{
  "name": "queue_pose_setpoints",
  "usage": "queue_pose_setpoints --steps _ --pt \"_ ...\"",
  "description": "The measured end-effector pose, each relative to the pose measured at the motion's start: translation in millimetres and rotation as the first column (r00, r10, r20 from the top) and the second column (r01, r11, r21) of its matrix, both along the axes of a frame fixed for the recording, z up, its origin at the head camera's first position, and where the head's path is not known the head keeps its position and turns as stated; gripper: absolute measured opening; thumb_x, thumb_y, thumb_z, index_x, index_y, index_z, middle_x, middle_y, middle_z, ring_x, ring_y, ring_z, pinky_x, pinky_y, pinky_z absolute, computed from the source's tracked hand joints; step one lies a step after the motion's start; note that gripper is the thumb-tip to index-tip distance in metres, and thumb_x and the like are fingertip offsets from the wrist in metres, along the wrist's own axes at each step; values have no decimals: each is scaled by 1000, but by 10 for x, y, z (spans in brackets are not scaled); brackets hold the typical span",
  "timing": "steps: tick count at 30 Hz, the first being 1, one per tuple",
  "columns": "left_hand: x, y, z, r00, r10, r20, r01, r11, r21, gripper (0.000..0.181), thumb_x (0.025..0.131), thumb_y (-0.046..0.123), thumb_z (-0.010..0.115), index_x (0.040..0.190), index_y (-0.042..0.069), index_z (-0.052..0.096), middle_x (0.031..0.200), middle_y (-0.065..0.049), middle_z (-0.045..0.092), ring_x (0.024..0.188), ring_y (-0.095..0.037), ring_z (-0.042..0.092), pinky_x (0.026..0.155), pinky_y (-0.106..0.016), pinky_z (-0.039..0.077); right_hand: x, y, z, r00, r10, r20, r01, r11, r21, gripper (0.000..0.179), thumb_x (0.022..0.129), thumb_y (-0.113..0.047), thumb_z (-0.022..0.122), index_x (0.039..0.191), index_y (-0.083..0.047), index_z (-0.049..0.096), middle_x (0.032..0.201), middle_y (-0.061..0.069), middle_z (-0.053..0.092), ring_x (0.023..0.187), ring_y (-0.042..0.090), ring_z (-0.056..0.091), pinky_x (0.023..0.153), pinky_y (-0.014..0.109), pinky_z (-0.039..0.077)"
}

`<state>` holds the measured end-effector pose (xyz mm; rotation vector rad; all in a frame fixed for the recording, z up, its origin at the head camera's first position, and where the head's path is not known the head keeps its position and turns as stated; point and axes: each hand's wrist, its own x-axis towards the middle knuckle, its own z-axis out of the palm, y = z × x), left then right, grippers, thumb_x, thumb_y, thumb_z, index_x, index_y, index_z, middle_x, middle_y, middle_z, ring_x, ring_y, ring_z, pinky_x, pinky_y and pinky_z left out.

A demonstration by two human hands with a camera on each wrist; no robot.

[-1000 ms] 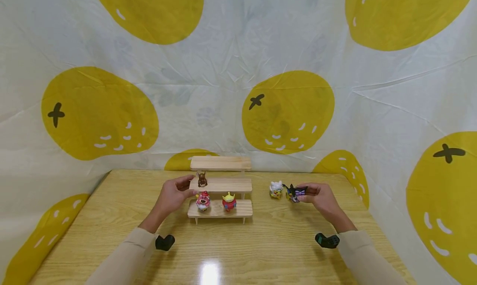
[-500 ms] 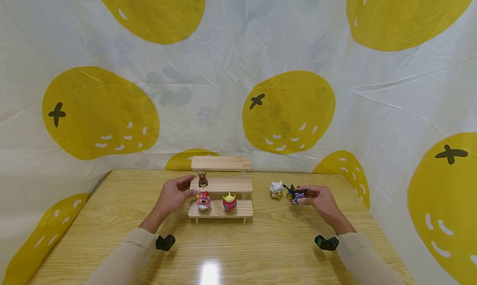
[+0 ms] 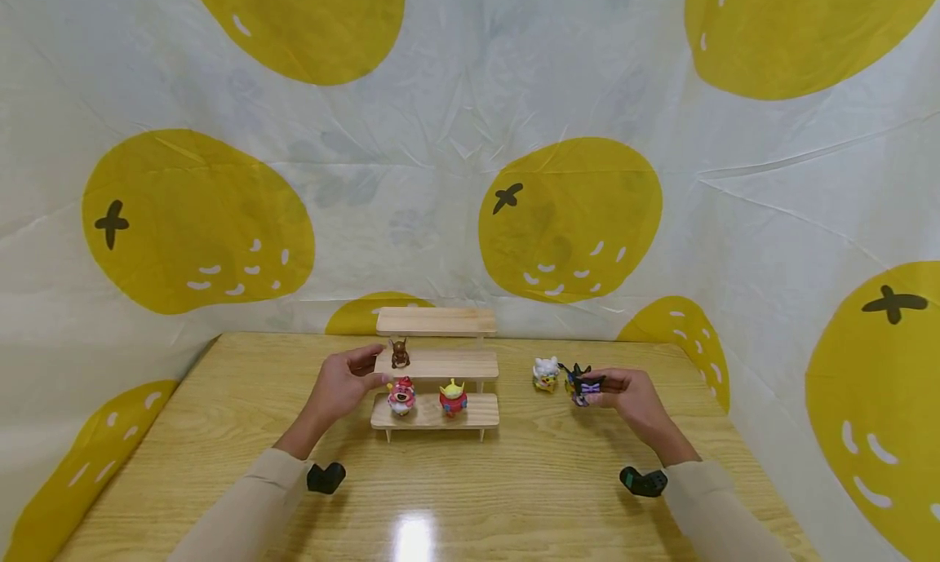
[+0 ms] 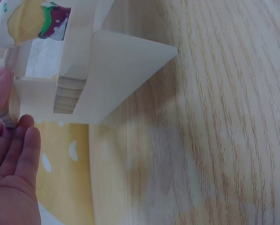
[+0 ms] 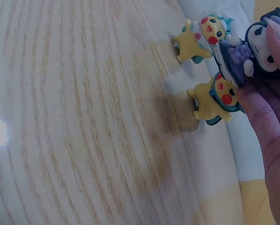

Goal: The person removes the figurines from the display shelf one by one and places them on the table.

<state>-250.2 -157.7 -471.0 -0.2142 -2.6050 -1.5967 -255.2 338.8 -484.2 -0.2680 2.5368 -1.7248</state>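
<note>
In the head view my left hand (image 3: 343, 389) grips the left end of the middle tier of a three-tier wooden display stand (image 3: 470, 365). The left wrist view shows the thumb and fingers (image 4: 28, 152) on opposite sides of that board. My right hand (image 3: 637, 400) holds a black-and-white hooded figurine (image 5: 259, 47) with purple detail between thumb and fingers. Close beside it stand two yellow Pikachu figurines: one with a white hood (image 3: 546, 374), the other with a dark teal hood (image 5: 210, 101), partly hidden by the held figurine in the head view.
A brown mouse-like figurine (image 3: 400, 354) sits on the middle tier. On the bottom tier stand a pink bear figurine (image 3: 401, 397) and a green three-eyed alien figurine in red (image 3: 453, 399). A lemon-print cloth (image 3: 411, 244) hangs behind the wooden table (image 3: 543, 497).
My right hand and the black-and-white figurine have dropped very slightly toward the table's front. The left hand and the stand keep their place.
</note>
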Motion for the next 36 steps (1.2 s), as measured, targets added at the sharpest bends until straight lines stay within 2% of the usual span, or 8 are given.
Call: queue_pose_setpoints --steps 4,11,16,23,29,36 --pt "-2 -1 -3 1000 1 3 -1 1000 3 56 94 17 79 146 4 61 149 -20 60 132 -39 63 107 -51 58 -2 -10 -19 1000 -2 0 2 1000 -6 36 91 2 75 127 8 71 128 34 68 95 5 74 82 23 64" --pt "-6 -5 -16 1000 4 1 -4 1000 4 56 94 16 79 146 6 61 150 -19 60 133 -38 63 106 -49 59 20 -6 -28 1000 -8 19 8 1000 22 37 91 -1 77 127 6 72 120 28 74 92 5 74 83 30 65" --pt "1 -4 -10 1000 0 2 0 1000 21 56 94 16 79 146 6 61 150 -20 59 133 -39 63 105 -48 59 32 -17 -47 1000 -6 29 6 1000 5 40 89 0 79 127 7 71 124 28 73 94 6 75 83 29 65" --pt "0 -1 -5 1000 3 17 -4 1000 31 56 93 16 80 146 7 62 150 -18 60 133 -37 63 105 -47 60 32 -19 -89 1000 -1 27 1 1000 -15 40 88 5 78 126 12 69 127 33 69 93 2 73 81 21 62" --pt "-1 -1 0 1000 -1 17 0 999 33 58 94 16 80 147 5 60 151 -19 59 134 -38 63 106 -49 58 25 -6 -153 999 -11 42 11 1000 -4 42 86 -1 82 125 10 71 128 30 70 97 10 74 80 22 62" --pt "-2 -3 6 1000 -8 2 8 1000 18 57 95 17 79 147 3 60 150 -21 59 133 -40 63 106 -50 58 14 15 -219 1000 -6 20 5 1000 8 40 86 2 80 124 10 71 127 32 70 95 6 73 79 21 62"
